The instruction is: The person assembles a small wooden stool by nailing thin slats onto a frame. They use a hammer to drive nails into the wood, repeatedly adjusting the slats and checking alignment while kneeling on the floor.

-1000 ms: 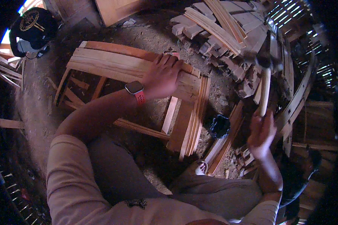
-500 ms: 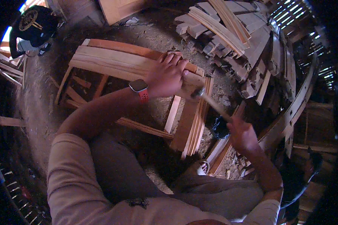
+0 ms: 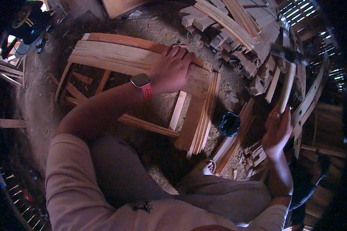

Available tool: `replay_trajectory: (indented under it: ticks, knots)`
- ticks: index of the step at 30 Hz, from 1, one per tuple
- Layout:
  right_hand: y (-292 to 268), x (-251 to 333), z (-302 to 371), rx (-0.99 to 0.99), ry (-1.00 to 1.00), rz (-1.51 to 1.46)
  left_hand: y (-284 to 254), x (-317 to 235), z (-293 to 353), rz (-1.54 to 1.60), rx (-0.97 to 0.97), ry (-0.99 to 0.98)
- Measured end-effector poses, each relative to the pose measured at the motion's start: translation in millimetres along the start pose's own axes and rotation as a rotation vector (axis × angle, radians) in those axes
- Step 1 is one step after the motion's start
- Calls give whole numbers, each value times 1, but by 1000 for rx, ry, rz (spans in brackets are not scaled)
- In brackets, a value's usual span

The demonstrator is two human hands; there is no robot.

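Note:
A wooden frame [image 3: 112, 57] of pale and reddish boards lies on the ground in front of my knees. My left hand [image 3: 171, 71] presses on its wide top board near the right end, fingers curled over the far edge. Out to the right, my right hand [image 3: 275, 131] is closed round the pale wooden handle of a hammer [image 3: 287, 86]. The dark hammer head is raised, blurred and well apart from the frame. Several thin slats [image 3: 205, 115] stand side by side at the frame's right end, below the board's corner.
A large stack of rough planks [image 3: 254, 50] rises at the back right. A dark plastic bundle [image 3: 230, 124] sits beside loose boards [image 3: 237, 136] right of the frame. Wood scraps [image 3: 256, 154] lie near my right forearm. Another person [image 3: 29, 29] is at the far left.
The hammer has swung from the right end of the top board up and to the right, together with my right hand. My left hand keeps its place on the board.

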State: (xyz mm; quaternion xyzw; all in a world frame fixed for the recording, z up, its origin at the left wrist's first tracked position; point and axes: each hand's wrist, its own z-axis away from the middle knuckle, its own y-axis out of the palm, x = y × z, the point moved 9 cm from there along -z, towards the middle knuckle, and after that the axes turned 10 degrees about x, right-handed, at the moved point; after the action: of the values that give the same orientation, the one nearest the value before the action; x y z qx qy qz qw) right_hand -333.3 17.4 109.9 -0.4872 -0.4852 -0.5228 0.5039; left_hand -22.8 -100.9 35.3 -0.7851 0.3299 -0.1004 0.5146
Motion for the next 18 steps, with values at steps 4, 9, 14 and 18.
replay_trajectory:
  ticks: [4, 9, 14, 18]
  knots:
    - [5, -61, 5, 436, -53, 1048, 4, 0, -7, -34, -38, 36]
    - [16, 34, 4, 29, -138, 926, 4, 4, 2, -16, 33, -56]
    - [3, -15, 7, 54, 90, 141, 0, -3, -2, -31, -43, -1]
    - [10, 12, 4, 139, -90, 758, -2, 1, 2, -71, -15, -29]
